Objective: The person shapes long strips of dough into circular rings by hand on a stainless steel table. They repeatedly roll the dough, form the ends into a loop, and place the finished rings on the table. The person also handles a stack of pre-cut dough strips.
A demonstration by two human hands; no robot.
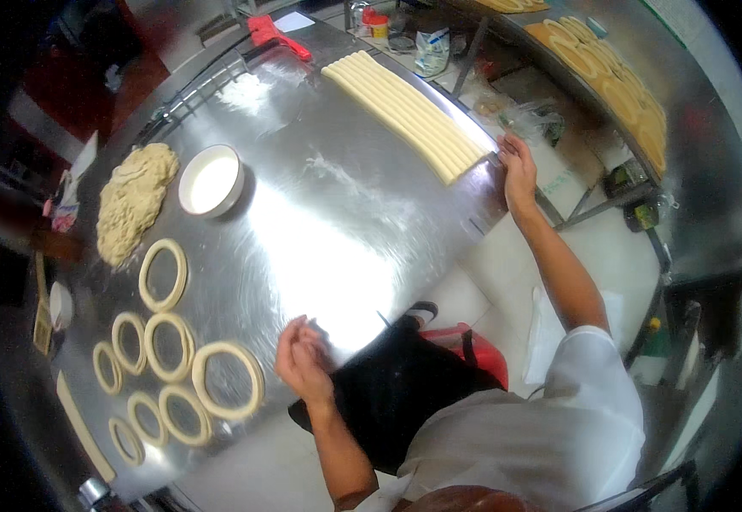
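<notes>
My left hand (304, 357) is over the near edge of the metal table, its fingers loosely curled and apart, with nothing visible in them. Just left of it lies a large dough ring (256, 384). At the right edge of the table my right hand (518, 171) is beside the near ends of a row of long dough strips (405, 115). Its fingers are bent and slightly apart; I cannot make out anything held, nor whether they touch the strips. Several more dough rings, among them a double-looking ring (185, 348), lie on the left part of the table.
A lump of dough (135, 200) sits at the far left beside a white bowl (211, 181) of white contents. Loose flour (246, 92) and a red cloth-like item (277, 37) are at the back. Boards of dough rings (614, 77) stand right. A red stool (484, 352) is below.
</notes>
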